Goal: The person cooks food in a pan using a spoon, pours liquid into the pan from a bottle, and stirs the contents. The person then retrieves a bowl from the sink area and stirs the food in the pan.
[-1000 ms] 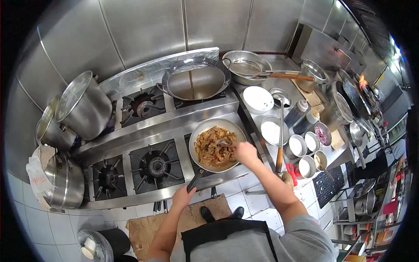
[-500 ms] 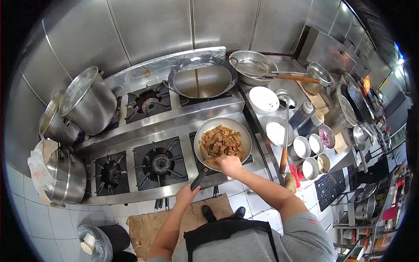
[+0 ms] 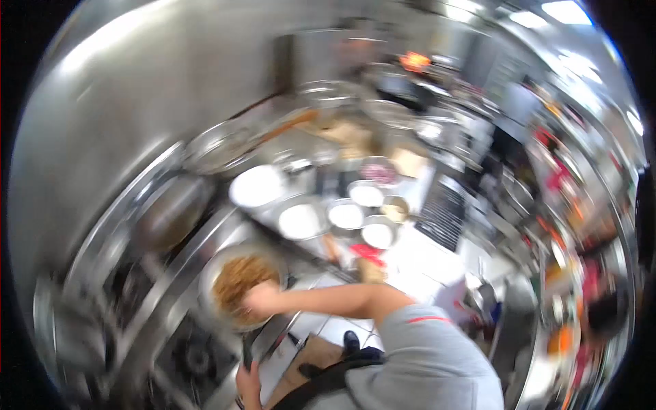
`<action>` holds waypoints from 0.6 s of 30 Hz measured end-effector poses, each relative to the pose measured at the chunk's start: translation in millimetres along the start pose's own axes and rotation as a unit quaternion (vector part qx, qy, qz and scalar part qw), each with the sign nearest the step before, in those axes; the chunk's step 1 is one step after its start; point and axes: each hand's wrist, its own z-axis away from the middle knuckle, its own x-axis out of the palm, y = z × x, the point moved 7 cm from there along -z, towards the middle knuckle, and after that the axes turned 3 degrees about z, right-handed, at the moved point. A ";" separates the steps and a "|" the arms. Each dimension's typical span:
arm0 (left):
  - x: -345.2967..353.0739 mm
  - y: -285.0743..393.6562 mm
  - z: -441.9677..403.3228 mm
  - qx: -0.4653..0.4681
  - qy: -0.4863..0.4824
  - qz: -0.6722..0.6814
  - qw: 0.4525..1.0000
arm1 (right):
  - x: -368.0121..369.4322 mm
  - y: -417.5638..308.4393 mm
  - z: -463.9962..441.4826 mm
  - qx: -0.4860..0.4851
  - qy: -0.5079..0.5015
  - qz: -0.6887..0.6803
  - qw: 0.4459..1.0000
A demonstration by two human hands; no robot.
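Sleeve: grey sleeve [image 3: 437,348] with a short red stripe, right arm reaching from it across to the stove.
Apron: black apron [image 3: 335,383] at the bottom edge, blurred.
Left hand: left hand [image 3: 250,383] low in view, fingers closed around the far end of the black handle [image 3: 248,350]; finger detail smeared.
Right hand: right hand [image 3: 262,301] over the near side of the pan, fingers bent down toward the food. Can't tell how tightly they're curled or whether they grip a tool; too blurred.
Pan: round, pale-sided pan [image 3: 208,290] on the stove's front row, handle pointing back at the person.
Food: brown, chunky food [image 3: 239,275] heaped in the pan's middle, right hand covering part of it.
Burner: black burner [image 3: 198,359] beside the pan on the front row.
Floor: black shoe [image 3: 351,342] near brown cardboard [image 3: 311,362], white tiles [image 3: 333,329] around.
Counter: right of the stove, white bowl [image 3: 257,186], metal bowl [image 3: 301,219] with white contents, cluster of small tins, one tin [image 3: 379,172] holding purple bits. Red item [image 3: 367,254] at the near edge.
Back row: wide dark pan [image 3: 171,215], behind the front burners.
Far end: orange flame [image 3: 415,61] above cookware; another person [image 3: 516,109] standing well apart, smeared.
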 end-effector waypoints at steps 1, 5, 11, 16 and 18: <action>4.9 -13.8 -4.0 -0.005 -0.018 -0.020 1.000 | 5.4 -0.5 -22.1 0.010 0.053 -0.002 0.999; 13.7 56.8 12.9 -0.132 -0.124 -0.102 0.978 | -2.6 -1.1 -61.7 0.087 0.210 -0.126 0.966; 57.7 81.0 -33.5 -0.045 -0.122 -0.094 0.987 | 68.6 -9.4 -87.3 0.076 0.193 -0.142 0.968; 67.4 85.6 -45.1 -0.025 -0.130 -0.099 0.986 | 65.9 -23.5 -52.0 0.066 0.188 -0.084 0.976; 67.3 84.5 -46.7 -0.023 -0.128 -0.098 0.987 | 83.3 -25.9 -54.4 0.075 0.188 -0.089 0.975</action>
